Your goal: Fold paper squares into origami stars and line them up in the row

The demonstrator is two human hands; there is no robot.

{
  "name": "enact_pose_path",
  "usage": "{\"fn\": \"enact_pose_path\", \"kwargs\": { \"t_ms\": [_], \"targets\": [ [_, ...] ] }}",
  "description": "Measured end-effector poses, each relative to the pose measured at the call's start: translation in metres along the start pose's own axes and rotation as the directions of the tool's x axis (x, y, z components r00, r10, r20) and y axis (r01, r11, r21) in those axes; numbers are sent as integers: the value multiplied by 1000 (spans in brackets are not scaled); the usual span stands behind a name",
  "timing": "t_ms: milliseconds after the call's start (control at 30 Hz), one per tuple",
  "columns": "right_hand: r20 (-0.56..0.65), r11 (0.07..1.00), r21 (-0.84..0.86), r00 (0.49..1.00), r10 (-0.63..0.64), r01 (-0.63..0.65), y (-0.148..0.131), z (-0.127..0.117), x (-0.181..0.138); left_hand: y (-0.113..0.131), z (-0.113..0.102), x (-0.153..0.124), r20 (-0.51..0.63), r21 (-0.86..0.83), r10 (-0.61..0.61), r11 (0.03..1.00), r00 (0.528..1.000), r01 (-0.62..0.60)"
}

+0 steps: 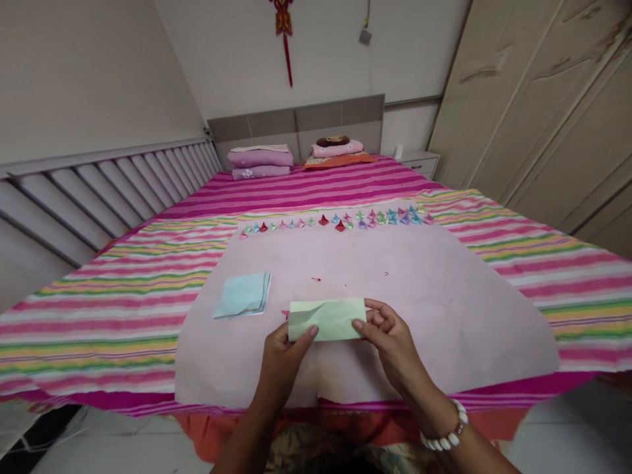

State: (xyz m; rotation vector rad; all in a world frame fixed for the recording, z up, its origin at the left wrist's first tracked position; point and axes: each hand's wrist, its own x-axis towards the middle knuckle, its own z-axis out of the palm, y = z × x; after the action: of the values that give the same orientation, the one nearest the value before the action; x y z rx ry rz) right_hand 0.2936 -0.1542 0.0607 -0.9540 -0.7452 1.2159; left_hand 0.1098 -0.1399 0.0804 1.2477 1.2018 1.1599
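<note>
A: Where is the green paper now?
B: It is between the two hands, over the near half of the big pale sheet. Its long edges run from left to right, and a crease rises along its upper part.

A: And how do the hands keep it?
B: The left hand pinches the left end, with the thumb on the front face. The right hand grasps the right end; its thumb presses near the lower corner, and its fingers go behind the edge. Whether the paper's lower edge touches the sheet, I cannot tell.

A: Is there room for moving?
B: To the right, yes, the sheet spreads wide until its right edge on the striped cloth. To the left it is narrower, because the stack of blue papers lies there, near the sheet's left edge. A small pink piece is just beside the left hand.

A: What about the far side?
B: Small folded paper pieces line the far edge, more crowded toward the right. Between them and the green paper lies a tiny red object.

A: And toward the person?
B: There the sheet's near edge passes under the forearms, close to the bed's edge.
</note>
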Motion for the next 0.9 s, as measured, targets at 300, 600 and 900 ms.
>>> {"fn": "enact_pose_path", "kwargs": {
  "t_ms": [300, 600, 900],
  "targets": [
    [132, 977, 13, 969, 208, -212, 5, 6, -6, -1, 6, 3, -169, -335, -108, 941, 980, 46],
    [223, 995, -83, 972, 74, -56, 5, 8, -12, -1, 20, -2, 157, -500, -293, 800, 943, 331],
    [244, 983, -152, 968, -62, 101, -2, -1, -11, 3, 12, -2, 87, -375, -372, 847, 924, 377]
  ]
}}
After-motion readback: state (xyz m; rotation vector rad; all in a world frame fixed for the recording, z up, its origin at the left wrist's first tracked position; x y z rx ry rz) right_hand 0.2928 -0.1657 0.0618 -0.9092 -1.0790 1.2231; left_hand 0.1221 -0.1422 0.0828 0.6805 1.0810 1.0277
